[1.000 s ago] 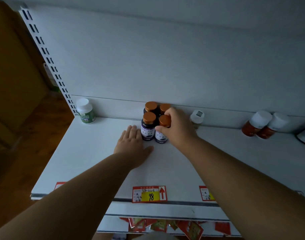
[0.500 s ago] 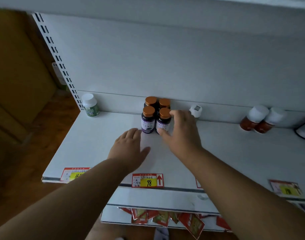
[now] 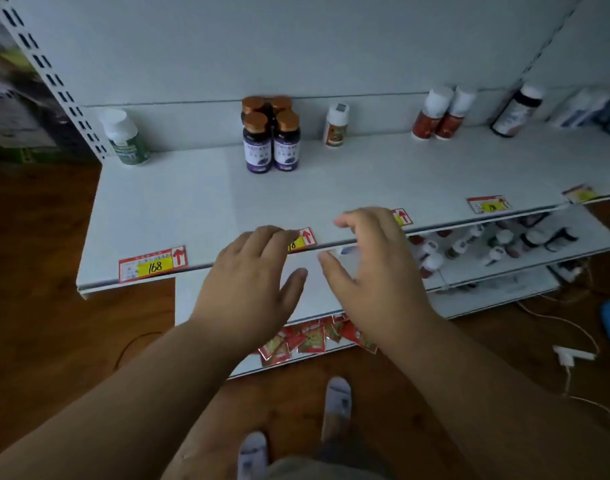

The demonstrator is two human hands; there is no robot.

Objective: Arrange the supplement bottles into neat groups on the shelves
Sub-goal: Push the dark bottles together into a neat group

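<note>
Several dark purple-labelled bottles with copper caps [image 3: 271, 138] stand in a tight square block at the back of the white upper shelf [image 3: 192, 202]. A green-labelled white bottle [image 3: 124, 138] stands alone at the far left. One small white-capped bottle [image 3: 336, 125] stands right of the block, and two red bottles with white caps [image 3: 440, 114] lean together further right. My left hand [image 3: 253, 282] and my right hand [image 3: 369, 268] hover side by side in front of the shelf's front edge, fingers relaxed, holding nothing.
A dark bottle [image 3: 516, 110] and blue-white boxes [image 3: 587, 109] sit at the far right. The lower shelf [image 3: 573, 244] holds several scattered bottles. Red price tags [image 3: 153, 263] line the shelf edge; red sachets [image 3: 310, 337] hang below. White cables [image 3: 570, 358] lie on the wooden floor.
Both hands pulled back from the copper-capped bottles to in front of the shelf edge. My right hand let go of the bottle. The view drew back and tilted down.
</note>
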